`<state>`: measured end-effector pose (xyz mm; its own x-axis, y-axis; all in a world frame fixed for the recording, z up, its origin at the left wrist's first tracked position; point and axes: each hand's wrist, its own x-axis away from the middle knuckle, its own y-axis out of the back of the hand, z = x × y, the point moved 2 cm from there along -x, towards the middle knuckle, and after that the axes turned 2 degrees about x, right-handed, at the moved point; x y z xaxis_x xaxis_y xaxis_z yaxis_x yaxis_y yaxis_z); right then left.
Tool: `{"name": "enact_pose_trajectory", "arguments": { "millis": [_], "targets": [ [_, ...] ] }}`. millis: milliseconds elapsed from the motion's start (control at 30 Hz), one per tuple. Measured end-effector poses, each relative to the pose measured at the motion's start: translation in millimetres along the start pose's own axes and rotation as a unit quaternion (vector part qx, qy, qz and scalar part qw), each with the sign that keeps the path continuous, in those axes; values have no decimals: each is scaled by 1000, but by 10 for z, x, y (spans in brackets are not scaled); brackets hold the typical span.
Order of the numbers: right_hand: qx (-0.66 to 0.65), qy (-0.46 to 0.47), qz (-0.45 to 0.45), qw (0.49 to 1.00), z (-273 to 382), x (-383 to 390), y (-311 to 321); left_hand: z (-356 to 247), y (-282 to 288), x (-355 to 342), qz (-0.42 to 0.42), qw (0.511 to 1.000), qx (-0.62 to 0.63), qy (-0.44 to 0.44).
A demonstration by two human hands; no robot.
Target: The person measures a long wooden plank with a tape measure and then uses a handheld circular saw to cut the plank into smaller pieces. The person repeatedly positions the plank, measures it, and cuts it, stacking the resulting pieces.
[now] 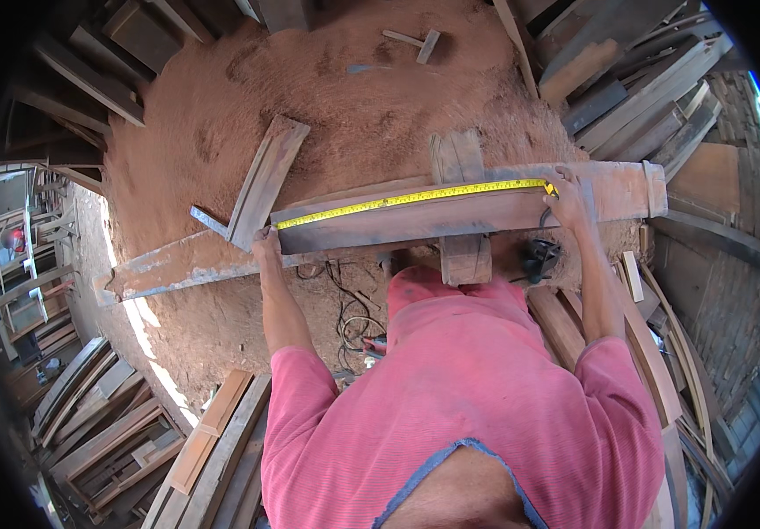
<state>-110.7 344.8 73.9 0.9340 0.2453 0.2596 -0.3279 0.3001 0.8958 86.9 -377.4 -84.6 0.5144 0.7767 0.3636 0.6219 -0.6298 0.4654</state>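
One yellow measuring tape is running almost straight along the top of a dark brown board, between the person's two hands. The left hand is resting at the left end of this board, with its fingers bent beside the end of the tape; whether they are pinching the tape or the corner of the board, I cannot tell. The right hand is gripping the other end of the tape, its fingers curling around it — over the right part of the board. A short timber block is lying crosswise under the board and is showing on its far and near sides. A longer, stained plank is reaching out past the board to the left and to the right. Near the left hand, a short wooden piece is lying at a slant, and a small bluish-white strip is sitting just beside it. Between the right hand and the body, a black object is lying — its kind is not clear. The person is wearing a pink shirt. Reddish-brown sawdust is covering the ground beyond the board, and stacked timber is standing around its edges.
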Motion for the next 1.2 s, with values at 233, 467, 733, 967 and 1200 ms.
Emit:
{"name": "enact_pose_trajectory", "arguments": {
  "millis": [233,467,733,967,1200],
  "targets": [
    [25,16,-3,1000,-112,-38,-47,66,10,-47,-24,998,-64,-17],
    [72,-92,-48,992,-919,83,235,-187,-57,85,2,992,-116,-40],
    [87,-131,-63,986,-1349,16,268,-149,59,8,-5,990,-144,-5],
    [102,-130,-79,983,-1434,-9,280,-173,54,27,1,995,-101,1],
    [143,-146,-58,977,-1407,-42,278,-186,28,98,-2,995,-95,7]
  ]
}}
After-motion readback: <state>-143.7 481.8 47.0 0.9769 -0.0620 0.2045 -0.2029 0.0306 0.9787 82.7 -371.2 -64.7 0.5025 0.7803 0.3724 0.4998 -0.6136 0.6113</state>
